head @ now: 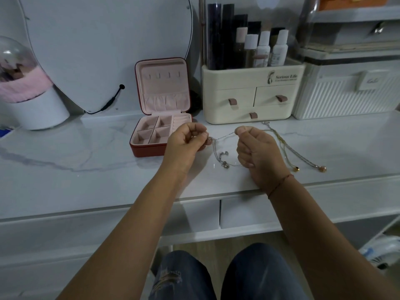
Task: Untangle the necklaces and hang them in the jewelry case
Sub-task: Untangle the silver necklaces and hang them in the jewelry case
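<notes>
A thin silver necklace chain [225, 135] stretches taut between my two hands above the white marble table. My left hand [186, 141] pinches one end near a small pendant. My right hand [255, 148] pinches the other end between thumb and forefinger. More silver chain [221, 156] hangs from it in loops onto the table between my hands. Two gold necklaces [287, 148] with small pendants lie stretched out to the right of my right hand. The red jewelry case [160, 109] stands open to the left, its pink lid upright with hooks and no necklace on them.
A cream drawer organiser [251, 98] with bottles stands behind my hands, a white ribbed box [346, 94] to its right. A large mirror [104, 50] leans at the back left beside a pink and white dome ornament [26, 87]. The table's front edge [129, 206] runs below my wrists.
</notes>
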Motion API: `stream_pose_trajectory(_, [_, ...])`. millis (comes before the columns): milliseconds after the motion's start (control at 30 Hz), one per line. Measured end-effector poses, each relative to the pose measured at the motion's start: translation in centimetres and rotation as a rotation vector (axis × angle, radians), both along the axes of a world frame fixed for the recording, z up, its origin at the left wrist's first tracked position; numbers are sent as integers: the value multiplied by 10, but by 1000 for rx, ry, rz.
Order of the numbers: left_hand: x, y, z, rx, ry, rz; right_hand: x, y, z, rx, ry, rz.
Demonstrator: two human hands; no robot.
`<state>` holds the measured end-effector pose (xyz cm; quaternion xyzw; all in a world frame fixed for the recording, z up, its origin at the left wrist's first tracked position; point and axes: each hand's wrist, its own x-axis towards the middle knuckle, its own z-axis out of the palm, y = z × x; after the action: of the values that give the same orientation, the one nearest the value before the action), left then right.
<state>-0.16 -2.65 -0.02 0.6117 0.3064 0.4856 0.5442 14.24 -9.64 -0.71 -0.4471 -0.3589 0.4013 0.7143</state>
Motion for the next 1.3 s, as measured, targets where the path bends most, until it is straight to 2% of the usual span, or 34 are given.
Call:
stream_pose_trajectory(200, [0, -3, -1, 213, 213, 42, 2, 0, 1, 20, 52, -27])
stream_pose_trajectory(434, [-1, -9, -6, 455, 322, 172, 6, -2, 1, 43, 173, -7])
stream_pose_trajectory(634, [-9, -6, -9, 861, 463, 234, 12, -1, 0, 64, 260, 36])
stream_pose_trajectory(701, [-15, -4, -12, 975, 555, 243, 12, -2, 1, 55, 239, 60])
stream_pose_trajectory(867, [-21, 2, -17, 1133, 838, 327, 6, -5, 2, 6, 31, 108])
stream_pose_trajectory(968, [-15, 4, -21, 1076, 892, 417, 4, -8, 2, -3, -29, 204])
stream_pose_trajectory(1068, [-10, 0, -19, 879, 798, 400, 3, -9, 1, -12, -66, 248])
stream_pose_trajectory(1134, [-4, -4, -16, 727, 720, 327, 3, -9, 2, -4, -75, 261])
stream_pose_trajectory(1234, [6, -10, -14, 614, 647, 175, 3, -8, 3, -12, -80, 269])
stream_pose_trajectory(1301, [9, -15, -9, 424, 539, 33, 5, -8, 4, -25, -53, 281])
